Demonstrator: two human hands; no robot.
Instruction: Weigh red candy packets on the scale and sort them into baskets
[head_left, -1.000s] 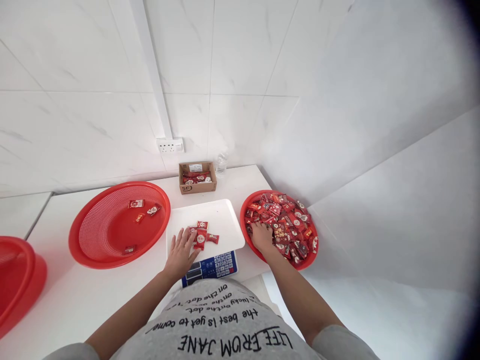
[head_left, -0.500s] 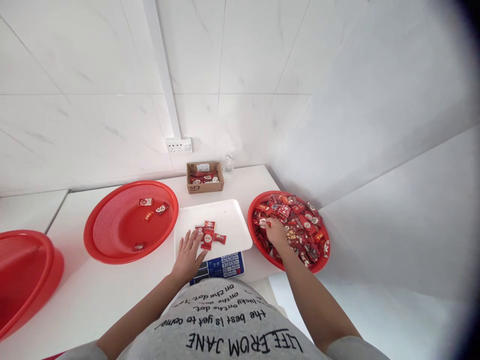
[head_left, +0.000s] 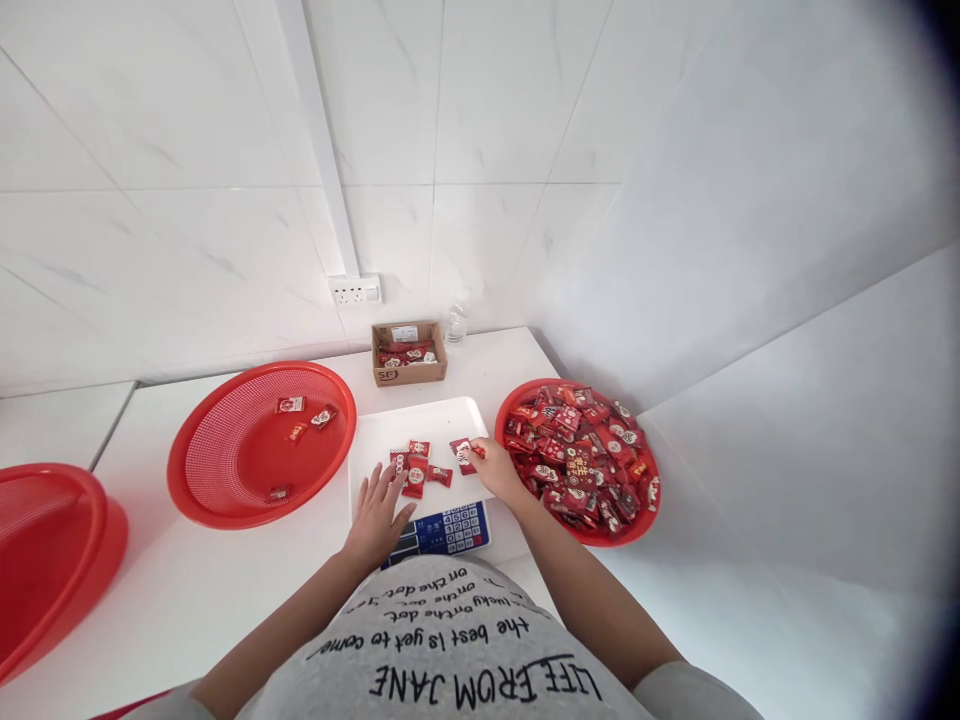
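My right hand [head_left: 493, 468] pinches a red-and-white wrapped candy [head_left: 462, 456] above the right part of the white scale tray [head_left: 375, 428]. My left hand [head_left: 375, 515] lies with fingers spread over the tray's front left edge, its fingertips by a small group of red wrapped candies [head_left: 415, 474]. Whether those fingertips touch the candies I cannot tell. Below the tray shows the blue keypad [head_left: 450, 530] of the scale, partly hidden by my left hand and shirt. At the right stands a red basket [head_left: 504, 408] heaped with red candy packets [head_left: 581, 460].
A red mesh basket [head_left: 225, 440] with a few candies stands left of the tray. Another red basket [head_left: 45, 560] is at the far left. Behind the tray are a small cardboard box [head_left: 409, 374] of red packets and a clear plastic bottle [head_left: 456, 326], near the wall socket [head_left: 355, 290].
My right hand has moved left from the heaped basket to the tray, carrying a wrapped candy. My left hand has stayed nearly in place.
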